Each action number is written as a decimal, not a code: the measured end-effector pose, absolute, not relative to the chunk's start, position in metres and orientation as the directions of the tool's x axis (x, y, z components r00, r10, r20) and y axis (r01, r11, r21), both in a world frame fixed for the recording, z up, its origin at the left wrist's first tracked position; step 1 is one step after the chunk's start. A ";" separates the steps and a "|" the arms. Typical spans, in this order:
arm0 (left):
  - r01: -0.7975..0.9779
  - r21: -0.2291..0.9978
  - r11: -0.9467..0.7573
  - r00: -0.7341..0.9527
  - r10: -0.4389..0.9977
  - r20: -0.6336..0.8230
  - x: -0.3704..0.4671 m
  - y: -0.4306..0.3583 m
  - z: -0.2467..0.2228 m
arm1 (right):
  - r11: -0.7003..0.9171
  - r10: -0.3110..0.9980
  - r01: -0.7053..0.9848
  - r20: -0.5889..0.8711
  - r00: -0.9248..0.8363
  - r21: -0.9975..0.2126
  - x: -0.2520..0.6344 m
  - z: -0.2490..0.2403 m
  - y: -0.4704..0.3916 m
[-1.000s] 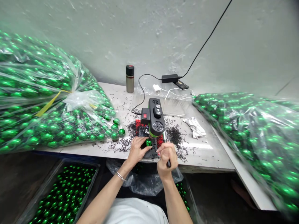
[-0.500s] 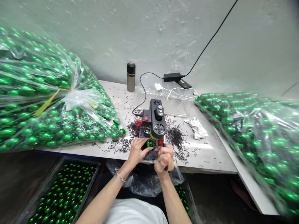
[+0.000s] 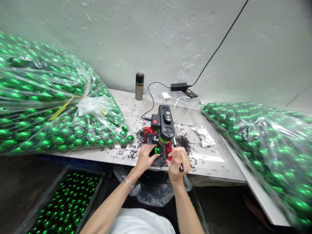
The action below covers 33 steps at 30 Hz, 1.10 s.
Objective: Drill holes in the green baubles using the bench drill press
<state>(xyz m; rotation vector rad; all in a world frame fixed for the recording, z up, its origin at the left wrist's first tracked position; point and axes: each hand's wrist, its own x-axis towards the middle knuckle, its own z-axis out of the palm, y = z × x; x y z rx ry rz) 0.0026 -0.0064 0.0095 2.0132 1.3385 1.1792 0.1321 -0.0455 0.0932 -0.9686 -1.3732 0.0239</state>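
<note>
My left hand (image 3: pixel 145 156) pinches a shiny green ball (image 3: pixel 157 149) between thumb and fingers. The ball sits low at the front of a small black bench drill (image 3: pixel 166 123) with round vents and a red switch. My right hand (image 3: pixel 179 164) is wrapped round the black-tipped lever handle (image 3: pixel 181 168) on the drill's right side. Red patches (image 3: pixel 168 150) and small black strips (image 3: pixel 182 142) surround the drill's base. Whatever touches the top of the ball is hard to make out under the drill head.
Large clear bags of green balls lie left (image 3: pixel 58 107) and right (image 3: pixel 255 136). A flask (image 3: pixel 139 86), a power adapter (image 3: pixel 179 86), a clear plastic tray (image 3: pixel 185 118) and white gloves (image 3: pixel 204 136) are on the table. Below is a crate (image 3: pixel 101 178) of green balls.
My right hand has shifted right and toward me with the lever handle, away from the ball. My left hand keeps its pinch on the ball. The whole view has shifted slightly.
</note>
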 end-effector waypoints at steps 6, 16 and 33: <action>0.567 0.575 -0.590 0.258 0.790 0.557 -0.017 -0.055 0.005 | 0.588 0.603 0.450 0.735 0.310 -0.672 0.126 0.116 -0.049; 0.816 0.505 -0.280 0.064 0.914 0.402 -0.098 0.043 0.045 | 0.613 0.568 0.420 0.743 0.354 -0.669 0.122 0.093 -0.048; -0.168 0.975 0.148 0.109 0.985 -0.131 -0.090 0.021 0.063 | 0.609 0.553 0.453 0.758 0.347 -0.651 0.122 0.084 -0.047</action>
